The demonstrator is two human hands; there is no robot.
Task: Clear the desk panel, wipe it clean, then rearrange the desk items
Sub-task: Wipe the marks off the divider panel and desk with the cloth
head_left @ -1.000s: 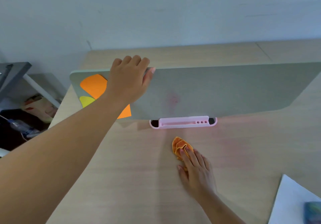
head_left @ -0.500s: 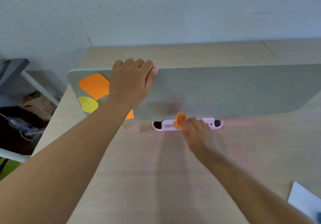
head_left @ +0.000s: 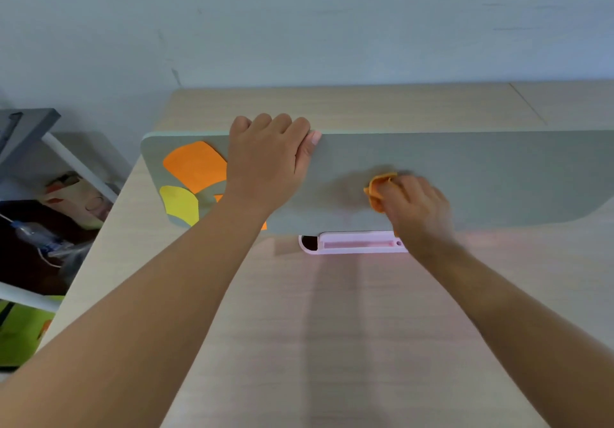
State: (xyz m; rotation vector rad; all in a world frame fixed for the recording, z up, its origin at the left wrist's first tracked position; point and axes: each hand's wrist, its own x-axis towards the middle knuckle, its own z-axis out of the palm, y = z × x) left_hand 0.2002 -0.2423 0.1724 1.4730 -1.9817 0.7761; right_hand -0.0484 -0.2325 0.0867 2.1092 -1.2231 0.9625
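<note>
A grey-green desk panel (head_left: 481, 178) stands upright across the wooden desk (head_left: 332, 328). My left hand (head_left: 269, 161) grips its top edge, fingers curled over the rim. My right hand (head_left: 415, 208) presses a crumpled orange cloth (head_left: 377, 191) against the panel's front face near its middle. An orange sticky note (head_left: 196, 161) and a yellow one (head_left: 179, 205) are stuck on the panel's left end, partly hidden by my left wrist. A pink holder (head_left: 352, 243) sits at the panel's foot, its right end covered by my right wrist.
The wall rises right behind the desk. Left of the desk stands a grey shelf frame (head_left: 30, 121) with bags, a bottle (head_left: 40, 238) and a green box (head_left: 16, 331) below it.
My right hand lifted the orange cloth off the desk and brought it up onto the panel's face. The left hand kept its grip on the top edge.
</note>
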